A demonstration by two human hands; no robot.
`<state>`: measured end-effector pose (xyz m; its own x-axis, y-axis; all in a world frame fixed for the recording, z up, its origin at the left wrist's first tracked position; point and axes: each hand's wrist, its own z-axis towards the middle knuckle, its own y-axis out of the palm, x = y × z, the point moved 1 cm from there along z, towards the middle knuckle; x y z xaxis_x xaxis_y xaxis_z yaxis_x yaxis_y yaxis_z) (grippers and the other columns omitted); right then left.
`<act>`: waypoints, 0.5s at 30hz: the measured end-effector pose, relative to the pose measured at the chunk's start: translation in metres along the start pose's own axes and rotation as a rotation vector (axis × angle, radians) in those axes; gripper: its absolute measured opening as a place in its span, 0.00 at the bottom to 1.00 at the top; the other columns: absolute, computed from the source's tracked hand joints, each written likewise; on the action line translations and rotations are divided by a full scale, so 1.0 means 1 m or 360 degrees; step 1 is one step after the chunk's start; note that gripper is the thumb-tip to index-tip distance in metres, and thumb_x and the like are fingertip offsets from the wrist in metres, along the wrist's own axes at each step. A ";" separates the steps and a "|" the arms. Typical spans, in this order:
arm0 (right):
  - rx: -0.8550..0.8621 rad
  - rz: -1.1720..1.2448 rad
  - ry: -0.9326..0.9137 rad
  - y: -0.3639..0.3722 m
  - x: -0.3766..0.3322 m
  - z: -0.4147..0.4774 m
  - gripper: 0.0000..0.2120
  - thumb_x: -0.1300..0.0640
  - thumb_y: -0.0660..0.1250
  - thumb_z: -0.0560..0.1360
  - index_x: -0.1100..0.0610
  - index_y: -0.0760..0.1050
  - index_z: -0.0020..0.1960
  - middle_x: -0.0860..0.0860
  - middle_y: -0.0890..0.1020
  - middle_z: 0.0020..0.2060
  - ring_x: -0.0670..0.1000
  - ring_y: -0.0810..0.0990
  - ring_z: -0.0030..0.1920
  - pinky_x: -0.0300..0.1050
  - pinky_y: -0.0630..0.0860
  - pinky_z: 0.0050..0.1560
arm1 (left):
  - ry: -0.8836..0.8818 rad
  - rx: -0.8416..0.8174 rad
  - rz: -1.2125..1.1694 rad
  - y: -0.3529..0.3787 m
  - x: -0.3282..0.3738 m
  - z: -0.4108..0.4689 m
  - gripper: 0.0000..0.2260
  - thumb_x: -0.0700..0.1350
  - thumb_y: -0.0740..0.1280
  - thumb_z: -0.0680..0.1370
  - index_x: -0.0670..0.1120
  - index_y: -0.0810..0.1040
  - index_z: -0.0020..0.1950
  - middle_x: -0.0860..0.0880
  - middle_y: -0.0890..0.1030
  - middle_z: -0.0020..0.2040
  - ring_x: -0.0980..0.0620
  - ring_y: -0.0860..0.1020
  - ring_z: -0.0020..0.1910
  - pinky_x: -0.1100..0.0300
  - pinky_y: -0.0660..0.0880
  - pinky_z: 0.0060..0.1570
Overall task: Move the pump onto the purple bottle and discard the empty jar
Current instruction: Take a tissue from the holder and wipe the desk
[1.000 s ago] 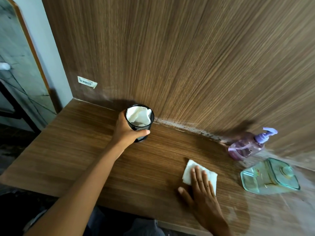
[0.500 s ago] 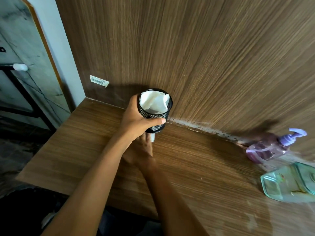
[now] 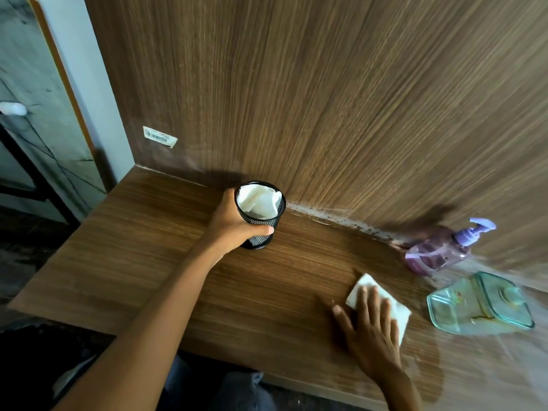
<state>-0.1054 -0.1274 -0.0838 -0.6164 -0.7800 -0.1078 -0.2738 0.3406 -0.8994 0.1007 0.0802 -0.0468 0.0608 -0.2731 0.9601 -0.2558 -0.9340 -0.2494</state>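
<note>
The purple bottle [image 3: 436, 255] stands at the back right of the wooden desk [image 3: 148, 262], against the wall panel, with a lilac pump [image 3: 477, 229] on top. In front of it lies a clear green container with its lid [image 3: 480, 304]. My left hand [image 3: 234, 223] grips a black mesh cup [image 3: 261, 215] stuffed with white tissue, standing on the desk near the wall. My right hand [image 3: 370, 327] lies flat, fingers spread, pressing a folded white tissue [image 3: 397, 312] onto the desk, left of the green container.
A wood-grain wall panel [image 3: 326, 99] rises behind the desk, with a barcode sticker [image 3: 160, 137] at its lower left. White residue marks the seam [image 3: 326, 216] between desk and wall. The desk's left edge drops to a dark floor.
My right hand came out from under the mesh cup and moved right, back onto the tissue on the desk. The cup, lifted half a second ago, now sits on the desk.
</note>
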 end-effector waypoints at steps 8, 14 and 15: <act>-0.0107 -0.0023 -0.0710 0.031 -0.146 -0.035 0.43 0.31 0.50 0.74 0.53 0.32 0.75 0.48 0.29 0.72 0.55 0.28 0.73 0.57 0.32 0.73 | -0.0006 0.0021 0.0018 0.006 -0.006 0.003 0.39 0.41 0.81 0.57 0.46 0.64 0.61 0.48 0.74 0.58 0.49 0.73 0.57 0.55 0.70 0.58; -0.0330 -0.0346 -0.1477 0.036 -0.220 -0.025 0.32 0.47 0.54 0.80 0.52 0.42 0.77 0.52 0.42 0.78 0.56 0.34 0.76 0.53 0.29 0.72 | -0.0030 -0.0031 0.0112 0.004 -0.007 0.005 0.40 0.45 0.81 0.56 0.49 0.63 0.62 0.53 0.72 0.54 0.52 0.71 0.54 0.59 0.67 0.51; -0.0354 -0.0293 -0.1531 0.037 -0.211 -0.029 0.30 0.45 0.53 0.80 0.50 0.44 0.77 0.50 0.43 0.78 0.55 0.33 0.76 0.52 0.30 0.72 | -0.0028 -0.0034 0.0105 0.004 -0.006 0.004 0.40 0.45 0.81 0.57 0.49 0.63 0.62 0.53 0.72 0.54 0.52 0.71 0.54 0.59 0.67 0.51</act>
<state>-0.0066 0.0645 -0.0820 0.2815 -0.8895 -0.3599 -0.4969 0.1857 -0.8477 0.1034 0.0772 -0.0545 0.0601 -0.3383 0.9391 -0.2806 -0.9086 -0.3093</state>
